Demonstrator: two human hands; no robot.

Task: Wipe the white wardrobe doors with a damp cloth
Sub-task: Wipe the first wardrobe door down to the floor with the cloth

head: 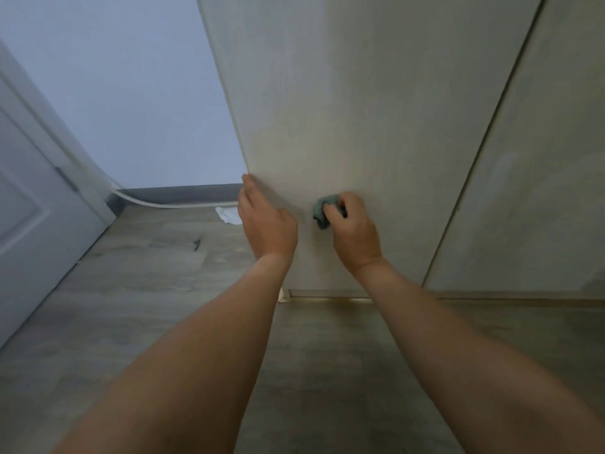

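Hands first: we see our left hand (266,224) reaching up with its fingers straight, and the fingertips rest on the left edge of the white wardrobe door (343,126). It holds nothing. Our right hand (355,229) is curled tight round a small blue-green cloth (324,211), and it presses the bunched cloth flat on the front of the same door. The two hands are near each other but do not touch. A second wardrobe door (530,191) stands just to the right, with a thin dark gap between the two. Under the doors runs a pale strip (327,298) along the floor. The floor (147,306) is grey wood. To the left we see a blue-grey wall (131,93) with a dark skirting board (183,193) at its foot, and a white cable (170,204) curves along it. A bit of white paper (227,216) lies on the floor just beside our left hand in the view. A room door (29,208) stands far left. The cloth sits low on the door, peeking out on the left side of our right hand, to the right of our left hand.
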